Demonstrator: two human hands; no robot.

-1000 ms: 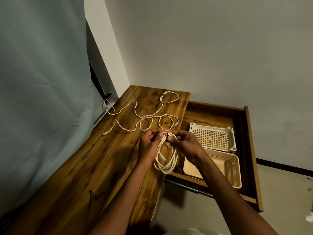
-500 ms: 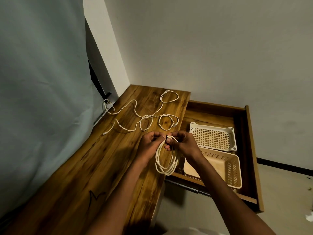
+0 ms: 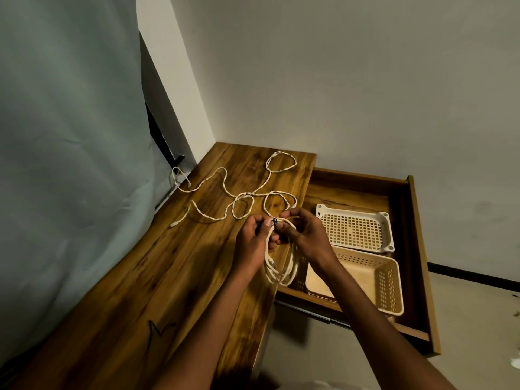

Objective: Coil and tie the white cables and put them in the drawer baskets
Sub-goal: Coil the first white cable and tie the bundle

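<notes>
White coiled cable [image 3: 280,260] hangs as before; both hands keep pinching its top.

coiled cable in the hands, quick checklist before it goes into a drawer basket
1. Coil gathered into loops: ok, the coiled cable hangs in neat loops below the hands.
2. Both hands have a grip: ok, left hand and right hand pinch the top of the coil.
3. Tie fastened: cannot tell, the dark tie sits on the coil but its closure is too small to see.
4. Drawer open: ok, the drawer is pulled out.
5. Basket free: ok, the near basket shows no cable inside.
6. Other cable done: not ok, the loose cable lies uncoiled on the desk.
</notes>
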